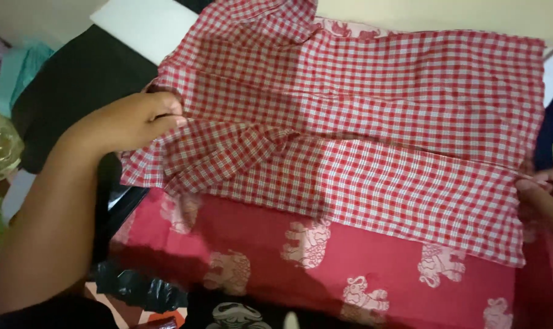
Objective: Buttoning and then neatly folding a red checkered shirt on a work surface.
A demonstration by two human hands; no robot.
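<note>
I see the red checked cloth point(374, 128) spread across centre, over a red elephant-print cloth point(349, 244) nearer. Dark fabric point(69, 85) far left. My left hand point(133, 119) pinches its left edge; right hand point(542, 198) grips the right edge, mostly out of frame.

Both the left hand point(136, 119) and right hand point(542, 198) are bare, forearms unsleeved, no rings visible.
</note>
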